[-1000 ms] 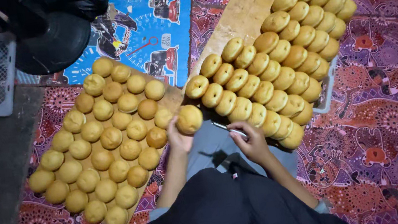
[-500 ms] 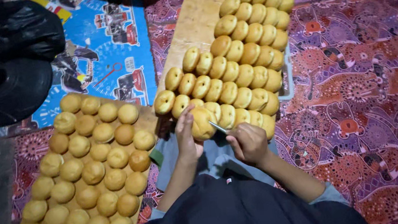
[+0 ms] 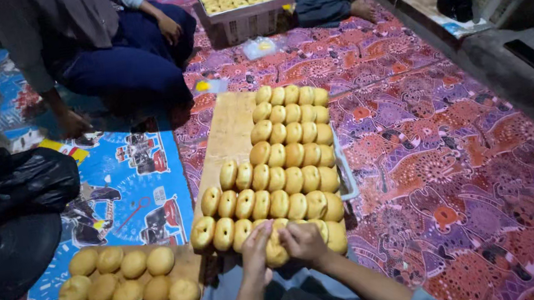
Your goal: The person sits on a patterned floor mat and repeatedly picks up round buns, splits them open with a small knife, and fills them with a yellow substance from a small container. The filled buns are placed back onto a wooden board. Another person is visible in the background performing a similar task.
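- Both hands grip one bun (image 3: 275, 252) at the near end of the board (image 3: 227, 131): left hand (image 3: 256, 243) wraps its left side, right hand (image 3: 303, 240) pinches its right side and top.
- Bun sits just off the board's front edge, over the lap, touching the front row of buns; held close to the body, probably so both hands can work it.
- Buns on the board (image 3: 286, 168) lie tilted in tight overlapping rows, which packs more on; far left part of the board is bare wood.
- Second batch (image 3: 122, 296) lies flat, dome up, on another board at lower left, near the left arm.
- Mat (image 3: 459, 167) on the floor carries it all; the board seems to rest on a white tray whose rim shows at right.
- Crate (image 3: 244, 17) of pale rings stands far off, beside a seated person (image 3: 119, 53) whose hand rests on the knee.
- Black bag (image 3: 11, 191) lies at left.
- Hidden: fingers cover most of the held bun; can't tell if a tool is in the right hand, or if the bun is cut.
- Cut off: second batch by the bottom edge, the seated person's upper body by the top edge.
- Dim light; small items near the crate unclear.
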